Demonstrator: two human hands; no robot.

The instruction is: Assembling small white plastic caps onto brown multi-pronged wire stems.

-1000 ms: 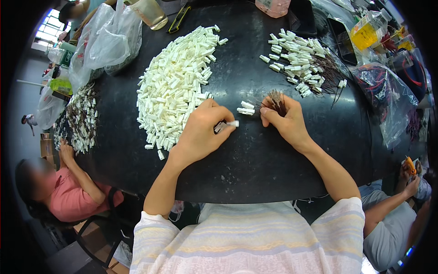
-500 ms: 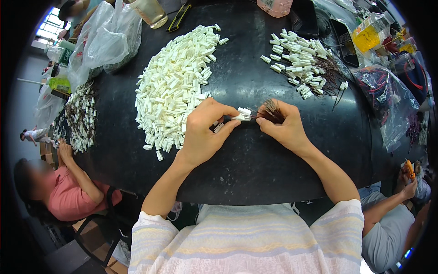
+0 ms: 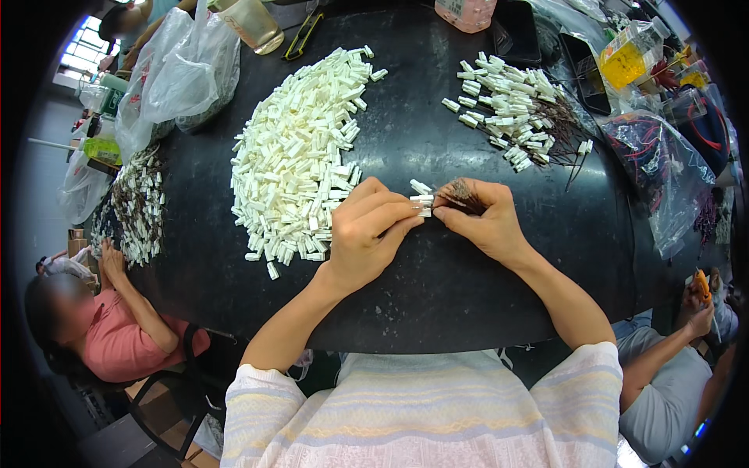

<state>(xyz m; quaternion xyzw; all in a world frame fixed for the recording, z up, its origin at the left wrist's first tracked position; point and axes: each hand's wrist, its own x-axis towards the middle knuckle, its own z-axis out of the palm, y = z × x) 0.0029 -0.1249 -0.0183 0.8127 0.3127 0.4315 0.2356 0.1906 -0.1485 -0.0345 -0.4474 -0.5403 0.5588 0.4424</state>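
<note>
Between the fingertips of my left hand (image 3: 373,230) is a small white plastic connector housing (image 3: 422,205). My right hand (image 3: 488,218) is closed round a bundle of thin brown wires (image 3: 462,195), its thumb and forefinger right against the housing. Another white housing (image 3: 420,187) shows just beyond my fingertips. A large heap of loose white housings (image 3: 296,156) lies to the left of my hands. At the far right is a pile of housings with brown wires attached (image 3: 519,113). Whether a wire end sits inside the held housing is too small to tell.
Plastic bags (image 3: 183,78) stand at the far left, near a yellow utility knife (image 3: 303,37) and a cup (image 3: 253,27). On the right lie a phone (image 3: 587,74) and a clear bag of wires (image 3: 659,171). Co-workers sit at left (image 3: 129,335) and right (image 3: 663,382).
My left hand has shifted right, bringing its fingertips close to my right hand's. The housing beyond the fingertips now stands apart from the held one.
</note>
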